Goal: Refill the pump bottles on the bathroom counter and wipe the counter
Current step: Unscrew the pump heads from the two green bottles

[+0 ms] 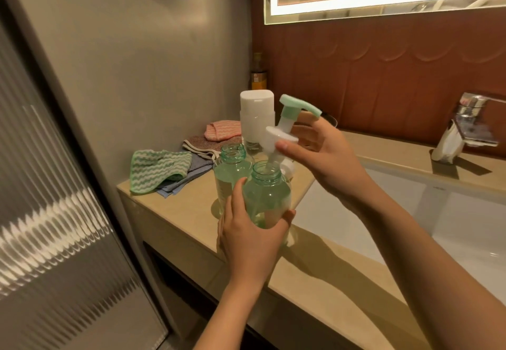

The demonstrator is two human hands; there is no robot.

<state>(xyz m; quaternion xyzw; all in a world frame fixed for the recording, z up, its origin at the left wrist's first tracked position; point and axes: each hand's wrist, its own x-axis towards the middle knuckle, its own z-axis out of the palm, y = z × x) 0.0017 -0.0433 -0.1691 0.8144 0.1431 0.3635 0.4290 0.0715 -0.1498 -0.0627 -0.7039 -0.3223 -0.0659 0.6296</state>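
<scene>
My left hand [250, 233] grips a clear green bottle [267, 199] low on its body, above the beige counter [175, 212]. My right hand [325, 155] holds a pump head [284, 127] with a mint-green nozzle and white collar. The pump head is tilted, and its tube dips into the held bottle's open neck. A second open green bottle [231, 168] stands just behind, partly filled. A tall white refill bottle [256, 114] stands behind both.
Folded cloths lie at the counter's back left: a green striped one [158, 168], blue, brown and pink [221, 130] ones. A white sink basin [438, 226] and chrome faucet [465, 127] are to the right. An amber bottle [258, 74] stands in the corner. A ribbed glass door [54, 212] is at left.
</scene>
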